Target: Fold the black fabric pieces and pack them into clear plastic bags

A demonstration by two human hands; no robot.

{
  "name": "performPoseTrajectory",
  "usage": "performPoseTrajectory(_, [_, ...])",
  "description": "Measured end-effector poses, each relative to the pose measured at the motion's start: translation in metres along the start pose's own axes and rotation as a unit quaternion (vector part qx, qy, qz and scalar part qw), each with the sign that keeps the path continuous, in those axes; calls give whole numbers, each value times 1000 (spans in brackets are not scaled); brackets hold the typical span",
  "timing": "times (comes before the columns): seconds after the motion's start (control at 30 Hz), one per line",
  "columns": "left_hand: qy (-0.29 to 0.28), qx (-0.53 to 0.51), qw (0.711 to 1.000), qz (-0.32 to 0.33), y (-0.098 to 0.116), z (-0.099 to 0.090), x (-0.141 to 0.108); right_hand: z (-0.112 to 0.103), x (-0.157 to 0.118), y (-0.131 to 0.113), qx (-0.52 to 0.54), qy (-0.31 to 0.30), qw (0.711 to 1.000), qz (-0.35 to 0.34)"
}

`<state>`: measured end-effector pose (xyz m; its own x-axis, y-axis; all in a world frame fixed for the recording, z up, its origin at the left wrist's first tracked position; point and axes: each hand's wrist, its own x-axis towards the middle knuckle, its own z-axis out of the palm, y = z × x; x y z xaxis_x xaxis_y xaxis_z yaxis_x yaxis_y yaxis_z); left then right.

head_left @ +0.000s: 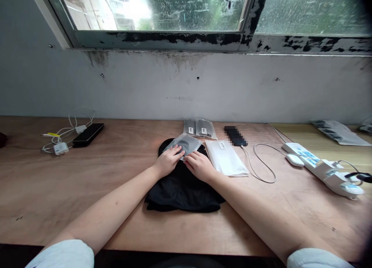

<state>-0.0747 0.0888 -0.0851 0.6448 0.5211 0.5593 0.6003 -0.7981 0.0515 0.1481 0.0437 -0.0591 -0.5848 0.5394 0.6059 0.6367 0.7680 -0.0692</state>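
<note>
A clear plastic bag (189,142) with something dark inside lies slanted on a heap of black cloth (186,192). My left hand (169,159) rests on the bag's left part, fingers stretched out over it. At the bag's lower right edge, my right hand (200,165) has its fingers curled with the thumb underneath, pinching the edge. The black cloth is spread on the table beneath both hands, its folded hem toward me.
Behind the cloth lie two labelled bags (205,128). To the right are a stack of white labelled bags (228,159), a dark phone (235,136) on a cable and a power strip (308,159). A black case (88,135) and white chargers (61,148) lie at left.
</note>
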Motion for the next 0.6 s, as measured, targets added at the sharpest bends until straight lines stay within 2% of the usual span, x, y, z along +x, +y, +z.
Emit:
performPoseTrajectory(0.2, [14,3,1000,25,-4,3,-1,1,-1,1,6,2,1000,-6])
performPoseTrajectory(0.6, [-1,-4,1000,18,-3,2,-2,-1,0,1,7,-22,1000,-12])
